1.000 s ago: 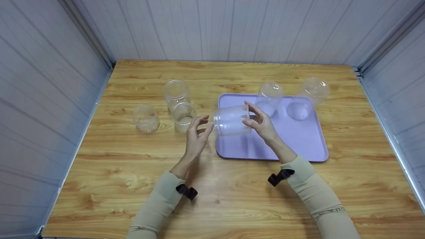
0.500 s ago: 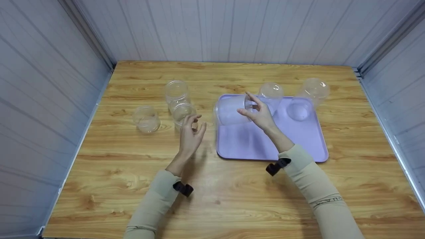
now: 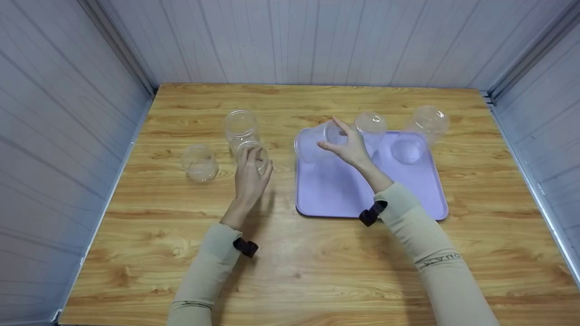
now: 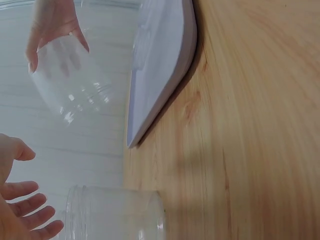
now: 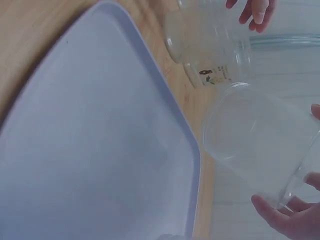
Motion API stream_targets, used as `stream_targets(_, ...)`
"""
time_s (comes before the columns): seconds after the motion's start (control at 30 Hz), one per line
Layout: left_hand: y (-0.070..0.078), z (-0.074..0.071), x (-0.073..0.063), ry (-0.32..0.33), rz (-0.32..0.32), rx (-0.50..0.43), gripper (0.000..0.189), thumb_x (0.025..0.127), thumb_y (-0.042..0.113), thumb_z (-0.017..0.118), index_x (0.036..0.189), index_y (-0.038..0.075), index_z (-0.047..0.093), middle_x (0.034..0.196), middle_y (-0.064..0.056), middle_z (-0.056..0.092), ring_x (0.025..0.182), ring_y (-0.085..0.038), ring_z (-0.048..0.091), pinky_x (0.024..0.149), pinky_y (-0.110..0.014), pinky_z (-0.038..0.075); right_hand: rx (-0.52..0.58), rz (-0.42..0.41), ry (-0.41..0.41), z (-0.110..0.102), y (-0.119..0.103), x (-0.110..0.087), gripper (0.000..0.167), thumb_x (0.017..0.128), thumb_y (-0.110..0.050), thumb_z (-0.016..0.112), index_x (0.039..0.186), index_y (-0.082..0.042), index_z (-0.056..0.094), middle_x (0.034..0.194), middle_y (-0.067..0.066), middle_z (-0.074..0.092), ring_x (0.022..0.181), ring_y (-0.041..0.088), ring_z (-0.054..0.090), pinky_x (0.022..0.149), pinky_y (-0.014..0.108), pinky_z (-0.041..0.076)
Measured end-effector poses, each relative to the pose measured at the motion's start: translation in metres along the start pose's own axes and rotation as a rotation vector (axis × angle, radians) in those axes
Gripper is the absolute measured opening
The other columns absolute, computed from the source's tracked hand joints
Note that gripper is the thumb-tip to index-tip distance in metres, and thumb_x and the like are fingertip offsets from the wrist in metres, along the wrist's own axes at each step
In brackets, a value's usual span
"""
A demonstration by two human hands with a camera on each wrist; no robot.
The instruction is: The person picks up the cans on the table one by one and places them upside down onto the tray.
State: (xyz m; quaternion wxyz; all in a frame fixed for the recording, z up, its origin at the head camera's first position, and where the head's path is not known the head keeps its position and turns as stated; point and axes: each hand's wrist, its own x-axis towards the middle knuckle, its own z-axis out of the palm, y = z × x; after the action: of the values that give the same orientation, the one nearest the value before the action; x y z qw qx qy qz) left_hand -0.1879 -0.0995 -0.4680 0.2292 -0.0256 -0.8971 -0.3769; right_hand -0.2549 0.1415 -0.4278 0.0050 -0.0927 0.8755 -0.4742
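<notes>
Wood tabletop (image 3: 290, 280), pale panelled walls (image 3: 290, 40) behind. Held jar (image 3: 310, 146): above the far-left corner of the tray (image 3: 326, 194), clear of it; long axis slanted, free end lower, pointing left. Right hand (image 3: 352, 147) is nearer, thumb and fingers spread wide, gripping the jar's upper end. Left hand (image 3: 249, 181): left of the tray, fingers parted, apparently holding nothing, by the mouth of a standing jar (image 4: 120, 215); contact uncertain. Left wrist view reveals the held jar's height over the tray, hard to judge from the head; only right wrist view shows a printed label (image 5: 214, 75).
</notes>
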Motion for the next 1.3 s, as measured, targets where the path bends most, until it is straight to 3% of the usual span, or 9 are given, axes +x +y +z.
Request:
stream_targets(0.23, -0.008, -0.001, 0.007, -0.018, -0.017, 0.152, 0.042, 0.08, 0.019, 0.061, 0.115, -0.001, 0.053, 0.117, -0.015, 0.047, 0.11, -0.029, 0.041, 0.091, -0.044, 0.033, -0.139, -0.022, -0.012, 0.005, 0.003, 0.011, 0.085, 0.068, -0.043, 0.073, 0.137, -0.014, 0.033, 0.127, 0.016, 0.037, 0.113, 0.028, 0.038, 0.092, 0.043, 0.034)
stream_targets(0.47, -0.013, 0.0, 0.01, -0.032, -0.061, 0.244, 0.052, 0.079, 0.028, 0.062, 0.12, -0.001, 0.048, 0.122, -0.019, 0.041, 0.114, -0.034, 0.036, 0.088, -0.049, 0.033, -0.277, -0.057, -0.025, 0.008, 0.006, 0.02, 0.085, 0.067, -0.041, 0.073, 0.137, -0.012, 0.034, 0.13, 0.018, 0.036, 0.118, 0.031, 0.034, 0.095, 0.045, 0.032)
stream_targets(0.9, -0.018, 0.003, 0.015, -0.071, -0.131, 0.299, 0.067, 0.074, 0.038, 0.065, 0.125, 0.0, 0.043, 0.129, -0.024, 0.033, 0.118, -0.036, 0.03, 0.079, -0.052, 0.038, -0.388, -0.068, -0.082, 0.013, 0.002, 0.035, 0.086, 0.068, -0.041, 0.072, 0.138, -0.014, 0.032, 0.131, 0.016, 0.034, 0.119, 0.033, 0.03, 0.095, 0.047, 0.03)
stream_targets(1.3, -0.013, 0.004, 0.023, -0.183, -0.255, 0.311, 0.081, 0.071, 0.046, 0.068, 0.133, 0.005, 0.035, 0.13, -0.028, 0.026, 0.117, -0.042, 0.029, 0.083, -0.054, 0.038, -0.409, -0.025, -0.115, 0.018, 0.005, 0.045, 0.083, 0.069, -0.036, 0.072, 0.138, -0.011, 0.032, 0.13, 0.018, 0.033, 0.114, 0.034, 0.031, 0.091, 0.046, 0.032)
